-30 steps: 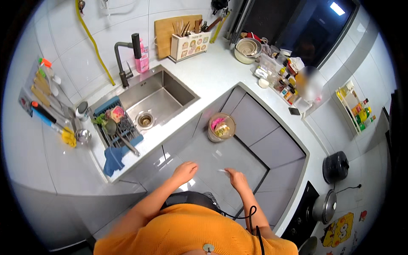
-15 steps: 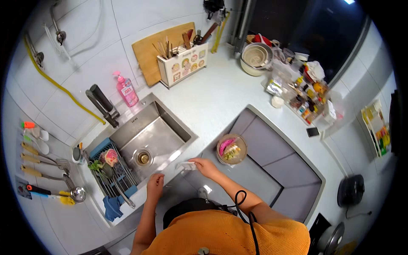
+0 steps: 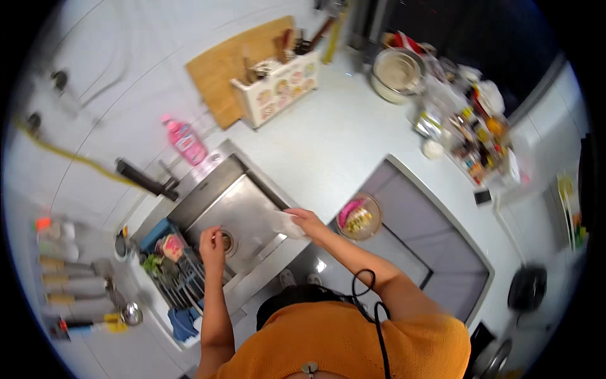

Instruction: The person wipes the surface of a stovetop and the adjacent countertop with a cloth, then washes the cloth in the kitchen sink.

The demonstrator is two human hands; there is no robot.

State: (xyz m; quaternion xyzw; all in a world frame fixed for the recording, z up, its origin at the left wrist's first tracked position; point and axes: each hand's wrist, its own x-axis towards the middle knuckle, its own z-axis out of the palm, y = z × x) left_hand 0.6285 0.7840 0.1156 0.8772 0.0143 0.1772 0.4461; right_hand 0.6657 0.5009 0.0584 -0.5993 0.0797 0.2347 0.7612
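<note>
Over the near edge of the steel sink (image 3: 264,183), my right hand (image 3: 308,222) is closed on a limp white piece, a tissue or thin cloth (image 3: 287,225); blur hides which. My left hand (image 3: 213,246) hovers over the sink beside the drain (image 3: 226,242). Its fingers are curled in and slightly smeared, and what is in them, if anything, cannot be made out. Left of that hand, a blue-ended dish rack (image 3: 180,278) spans the sink, carrying green leafy vegetables (image 3: 151,263) and a pink and pale item (image 3: 172,247).
A black faucet (image 3: 142,178) and a pink soap bottle (image 3: 186,142) stand behind the sink. Right of it, a round container (image 3: 360,216) of pink and yellow scraps hangs by the counter's inner edge. Utensil holder (image 3: 278,88), cutting board (image 3: 218,76), stacked bowls (image 3: 398,72) and jars stand farther back.
Both hands have moved up and forward over the sink, the right one carrying the white piece. The whole view has shifted slightly and is blurred.
</note>
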